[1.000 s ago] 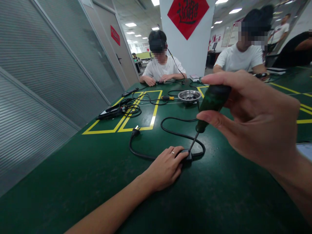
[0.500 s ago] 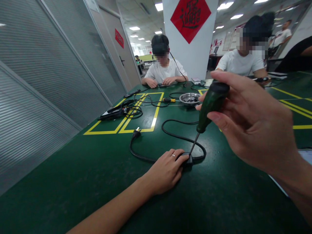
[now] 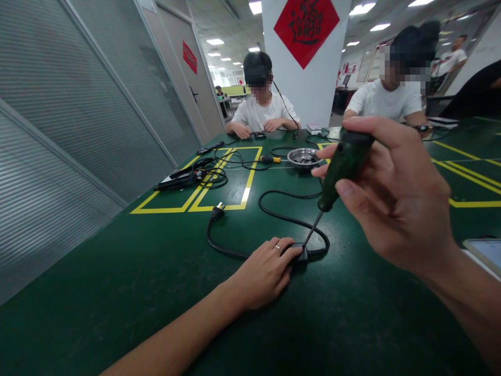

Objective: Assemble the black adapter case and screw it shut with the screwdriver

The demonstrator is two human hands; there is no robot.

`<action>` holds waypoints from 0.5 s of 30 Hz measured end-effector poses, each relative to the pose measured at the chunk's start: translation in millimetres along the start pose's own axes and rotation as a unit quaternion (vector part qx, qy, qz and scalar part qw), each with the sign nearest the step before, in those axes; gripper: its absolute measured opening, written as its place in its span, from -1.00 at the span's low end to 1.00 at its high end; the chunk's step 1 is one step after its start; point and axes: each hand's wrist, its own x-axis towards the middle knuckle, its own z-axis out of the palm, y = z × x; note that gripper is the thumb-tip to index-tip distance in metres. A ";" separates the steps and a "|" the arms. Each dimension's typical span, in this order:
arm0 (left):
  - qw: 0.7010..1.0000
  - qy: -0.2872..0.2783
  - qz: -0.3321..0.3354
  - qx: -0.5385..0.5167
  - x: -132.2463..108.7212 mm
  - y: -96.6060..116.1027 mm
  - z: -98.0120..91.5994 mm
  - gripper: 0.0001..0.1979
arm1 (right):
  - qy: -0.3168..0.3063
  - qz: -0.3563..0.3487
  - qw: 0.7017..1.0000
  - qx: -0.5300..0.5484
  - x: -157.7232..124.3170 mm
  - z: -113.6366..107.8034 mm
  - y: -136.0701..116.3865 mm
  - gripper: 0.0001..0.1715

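My right hand [image 3: 403,203] grips a screwdriver [image 3: 344,169] by its dark green handle, thumb and fingers closed around it. The shaft slants down to the left, and its tip touches the top of a small black box [image 3: 301,254] on the table. With fingers closed over the box's left part, my left hand [image 3: 264,271], a ring on one finger, holds it against the tabletop. A black cord [image 3: 274,222] runs from the box in a loop behind it; another stretch on the left ends in a plug [image 3: 218,210] with metal prongs.
Behind the cord stand a metal bowl [image 3: 303,157] with small dark parts and a yellow-black screwdriver [image 3: 270,159]. Tangled black cables and a device [image 3: 176,180] lie left on the green table [image 3: 148,271]. A phone [image 3: 487,253] is at right. Two people sit opposite.
The screwdriver handle and my right hand have shifted slightly, the handle leaning a little more to the right. My left hand stays on the box. The view has tilted slightly.
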 end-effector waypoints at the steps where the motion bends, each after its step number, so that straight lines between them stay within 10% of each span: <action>1: 1.000 0.000 0.000 0.000 0.1 0.0 -0.2 -0.54 | 0.022 -0.012 0.999 -0.024 0.4 0.8 0.2 -0.32; 15: 1.000 -0.002 -0.004 -0.008 1.5 -1.1 -0.2 -0.53 | 0.022 0.017 0.998 -0.061 4.1 -5.9 14.9 -0.19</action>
